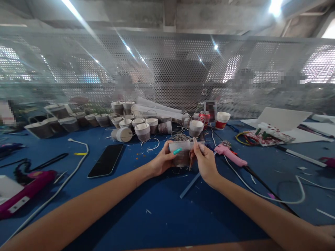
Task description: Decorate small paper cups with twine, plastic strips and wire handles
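Note:
In front of me, my left hand [163, 161] is closed around the side of a small brown bucket [181, 159] with a pale band round its rim. Its thumb, with a turquoise nail, presses on the band. At the bucket's right side my right hand [205, 164] pinches the end of the pale ribbon [180, 145] against the rim; its fingertips are partly hidden. A narrow translucent strip [188, 186] lies on the table below the right wrist. Just right of that hand rests a pink glue gun [230, 155].
Several similar small buckets [142, 131] crowd the back of the blue table [146, 223]. A black phone [106, 161] lies at left, near a magenta glue gun [28, 191] and a white cable [75, 167]. Stacked paper cups [222, 120] and a red can [203, 119] stand behind.

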The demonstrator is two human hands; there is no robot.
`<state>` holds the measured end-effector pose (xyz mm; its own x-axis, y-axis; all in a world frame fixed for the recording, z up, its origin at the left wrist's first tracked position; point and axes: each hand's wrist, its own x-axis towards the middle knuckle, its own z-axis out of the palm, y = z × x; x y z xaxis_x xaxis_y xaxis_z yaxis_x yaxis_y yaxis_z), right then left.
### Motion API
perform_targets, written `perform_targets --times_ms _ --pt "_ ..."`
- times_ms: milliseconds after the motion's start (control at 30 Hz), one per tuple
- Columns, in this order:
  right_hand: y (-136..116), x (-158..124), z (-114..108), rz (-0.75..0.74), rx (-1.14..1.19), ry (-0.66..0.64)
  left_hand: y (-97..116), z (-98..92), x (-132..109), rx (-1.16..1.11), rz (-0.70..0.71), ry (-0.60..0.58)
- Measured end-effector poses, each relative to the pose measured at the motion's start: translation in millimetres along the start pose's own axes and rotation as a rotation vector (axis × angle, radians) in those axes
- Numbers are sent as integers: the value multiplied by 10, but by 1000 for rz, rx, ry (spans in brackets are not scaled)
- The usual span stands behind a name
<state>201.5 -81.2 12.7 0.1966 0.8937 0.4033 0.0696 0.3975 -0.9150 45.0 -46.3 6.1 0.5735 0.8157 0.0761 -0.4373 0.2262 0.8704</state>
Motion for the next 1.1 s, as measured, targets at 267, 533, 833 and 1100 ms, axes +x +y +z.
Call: perform_targets --times_ms 267,533,833,1100 --pt "-25 -23 18 36 111 -54 -15 77 -14 149 83 97" --pt "11 1 -2 55 128 -32 11 131 -35 183 86 116" --pt "-15 9 -5 62 92 -18 10 79 -24 160 67 111" --pt "8 23 -36 30 -16 -26 -2 20 -15 85 44 -5"
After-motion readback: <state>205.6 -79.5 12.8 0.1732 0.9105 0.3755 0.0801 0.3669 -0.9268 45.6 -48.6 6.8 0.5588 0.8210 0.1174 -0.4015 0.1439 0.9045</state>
